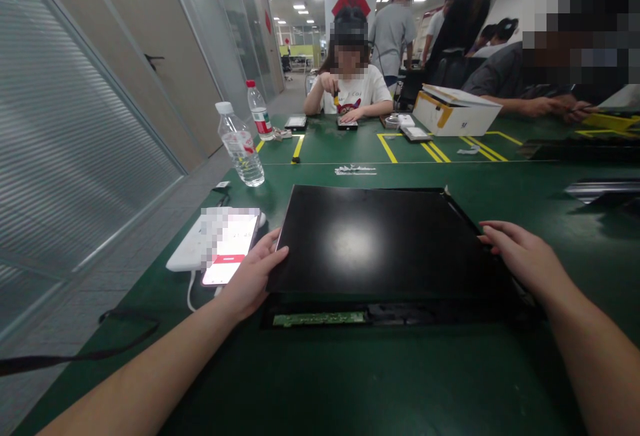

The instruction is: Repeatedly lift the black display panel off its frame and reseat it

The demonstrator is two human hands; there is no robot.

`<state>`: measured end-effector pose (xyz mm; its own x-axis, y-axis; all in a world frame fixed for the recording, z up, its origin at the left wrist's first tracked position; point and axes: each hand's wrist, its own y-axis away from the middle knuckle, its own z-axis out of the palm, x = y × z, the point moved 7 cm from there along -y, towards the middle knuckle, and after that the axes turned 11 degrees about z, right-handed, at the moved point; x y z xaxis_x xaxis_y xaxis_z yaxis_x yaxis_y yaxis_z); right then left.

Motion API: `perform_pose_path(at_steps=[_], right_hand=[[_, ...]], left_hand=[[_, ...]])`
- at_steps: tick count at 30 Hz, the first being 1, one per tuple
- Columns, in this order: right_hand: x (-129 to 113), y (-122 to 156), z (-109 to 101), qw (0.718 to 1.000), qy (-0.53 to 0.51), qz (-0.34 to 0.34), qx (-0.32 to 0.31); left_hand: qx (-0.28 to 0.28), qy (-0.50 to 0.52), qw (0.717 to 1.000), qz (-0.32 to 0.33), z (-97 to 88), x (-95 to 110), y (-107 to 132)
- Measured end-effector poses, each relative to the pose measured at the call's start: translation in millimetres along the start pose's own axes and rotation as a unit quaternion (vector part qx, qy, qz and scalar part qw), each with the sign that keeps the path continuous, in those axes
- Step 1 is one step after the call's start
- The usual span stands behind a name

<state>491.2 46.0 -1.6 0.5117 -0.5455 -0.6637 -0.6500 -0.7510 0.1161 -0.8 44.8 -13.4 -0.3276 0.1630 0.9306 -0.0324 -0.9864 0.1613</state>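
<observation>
A dark, glossy LCD panel (385, 243) lies over a black frame (425, 313) on the green table, its surface reflecting a light. Along the near side of the frame a narrow green circuit board (320, 319) is exposed. My left hand (257, 273) grips the panel's left edge, thumb on top and fingers underneath. At the opposite edge, my right hand (520, 256) has its fingers curled against the panel's side; the fingertips are partly hidden. The panel sits slightly shifted from the frame, whose far right corner shows behind it.
A lit phone (233, 249) rests on a white device (187, 243) at left, with a cable. Two water bottles (241, 146) stand behind. Across the table a person (367, 86) works with a screwdriver-like tool. A white box (455, 113) and metal strips (603, 191) lie right.
</observation>
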Motion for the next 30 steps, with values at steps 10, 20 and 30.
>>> perform_pose_path(at_steps=[10,20,30], right_hand=[[7,-8,2,0.999,0.046,-0.015,0.017],[4,-5,1,0.998,0.062,-0.022,0.020],[0,2,0,0.998,0.050,-0.028,0.023]], left_hand=[[-0.008,-0.022,1.000,0.018,3.1,1,1],[-0.019,-0.022,0.999,0.014,2.3,0,1],[-0.023,-0.028,0.999,0.017,3.5,2,3]])
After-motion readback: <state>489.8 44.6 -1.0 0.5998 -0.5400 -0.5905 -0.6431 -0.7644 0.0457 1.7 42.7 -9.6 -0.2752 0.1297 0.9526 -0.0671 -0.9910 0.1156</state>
